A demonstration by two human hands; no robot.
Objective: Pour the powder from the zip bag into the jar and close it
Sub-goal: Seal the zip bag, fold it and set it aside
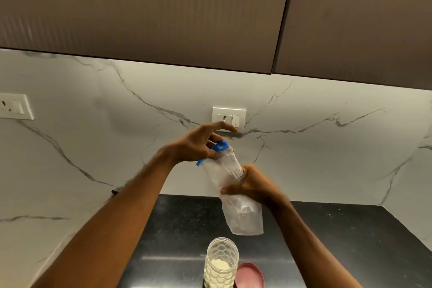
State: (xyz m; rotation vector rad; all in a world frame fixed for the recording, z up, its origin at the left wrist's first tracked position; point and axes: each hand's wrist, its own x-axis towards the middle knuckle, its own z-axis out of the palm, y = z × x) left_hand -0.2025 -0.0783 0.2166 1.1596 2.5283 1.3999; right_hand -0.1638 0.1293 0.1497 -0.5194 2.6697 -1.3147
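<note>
Both hands hold the clear zip bag [233, 192] up in front of the marble wall [93, 147], above the counter. The bag hangs slanted, its blue zip strip [216, 151] at the top end toward 11 o'clock and its closed bottom toward 5 o'clock. The left hand [198, 145] pinches the bag at the zip strip, forefinger stretched out. The right hand [249, 184] is clamped around the bag's middle. Below, at 6 o'clock, the open clear jar [221, 262] stands on the dark counter [177, 229] with pale powder [218, 265] in it. Just beside the jar at 3 o'clock lies a pink lid [250, 276]. Behind the hands, at 12 o'clock, a white wall socket [229, 116] sits under brown cabinets [163, 7].
</note>
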